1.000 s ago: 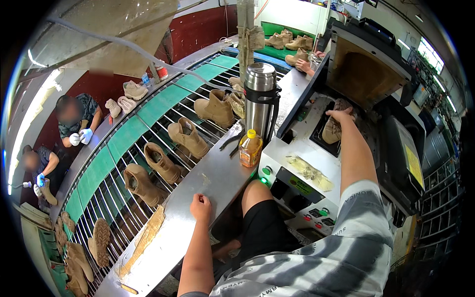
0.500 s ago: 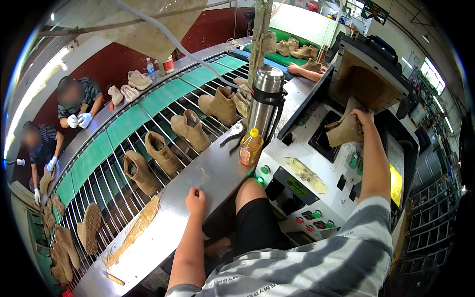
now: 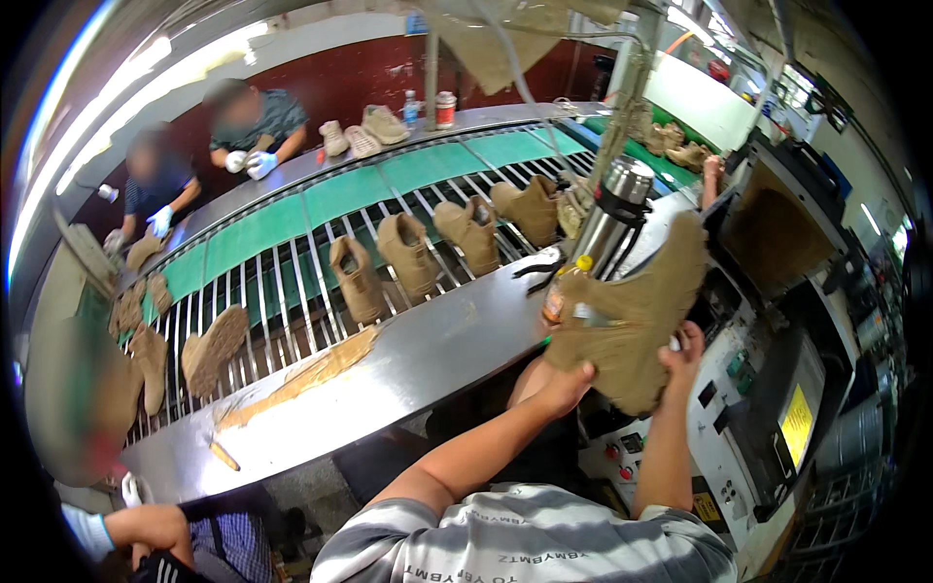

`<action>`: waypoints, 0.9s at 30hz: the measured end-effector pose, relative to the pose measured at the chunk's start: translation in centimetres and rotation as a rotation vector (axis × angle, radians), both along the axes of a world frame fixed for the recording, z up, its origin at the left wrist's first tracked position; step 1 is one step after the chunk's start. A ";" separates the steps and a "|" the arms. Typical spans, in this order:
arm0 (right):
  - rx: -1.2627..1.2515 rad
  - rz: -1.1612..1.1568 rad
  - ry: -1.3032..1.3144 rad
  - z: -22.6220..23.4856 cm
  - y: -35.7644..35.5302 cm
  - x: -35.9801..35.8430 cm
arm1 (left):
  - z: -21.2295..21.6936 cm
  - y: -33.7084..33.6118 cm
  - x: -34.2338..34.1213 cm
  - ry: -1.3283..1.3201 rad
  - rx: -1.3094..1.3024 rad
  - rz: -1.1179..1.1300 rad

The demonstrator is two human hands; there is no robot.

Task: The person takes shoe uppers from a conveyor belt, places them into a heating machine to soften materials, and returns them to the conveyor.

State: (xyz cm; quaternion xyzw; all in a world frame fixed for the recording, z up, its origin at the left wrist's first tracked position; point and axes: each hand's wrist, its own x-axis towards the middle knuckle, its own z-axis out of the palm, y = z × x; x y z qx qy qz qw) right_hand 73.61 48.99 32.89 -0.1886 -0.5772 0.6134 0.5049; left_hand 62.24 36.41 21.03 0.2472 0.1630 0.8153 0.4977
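Observation:
I hold a tan boot (image 3: pixel 637 316) up in front of me with both hands, its sole side turned to the right. My left hand (image 3: pixel 567 389) is closed on its lower left part, thumb on the near face. My right hand (image 3: pixel 683 352) grips the lower right side, by the sole; the boot covers some of its fingers. Behind the boot stand a drink bottle with a yellow cap (image 3: pixel 554 303) and a steel thermos (image 3: pixel 616 209), both partly hidden. To the right is a white machine with a raised, brown-lined lid (image 3: pixel 775 225).
Several tan boots (image 3: pixel 406 255) stand on the roller conveyor (image 3: pixel 292 316), beyond a metal counter (image 3: pixel 437 364) carrying a small yellow-handled tool (image 3: pixel 224 456). Two gloved people (image 3: pixel 258 126) work across the conveyor. Another person (image 3: pixel 146 530) sits at the near left.
The boot has come away from the machine on the right to in front of me. My left hand has left the counter side and joined my right on it. The view has turned.

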 end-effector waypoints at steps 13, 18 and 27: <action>0.345 0.982 -0.402 -12.1 -20.7 -15.4 | -5.9 -33.3 -10.2 -0.305 -0.143 0.801; 0.578 1.154 -0.661 -14.0 -25.4 -18.9 | -4.0 -40.5 -21.7 -0.299 -0.380 1.131; 0.924 0.837 -0.725 -21.7 -27.7 -30.8 | -5.7 -35.5 -36.9 0.767 -1.382 1.486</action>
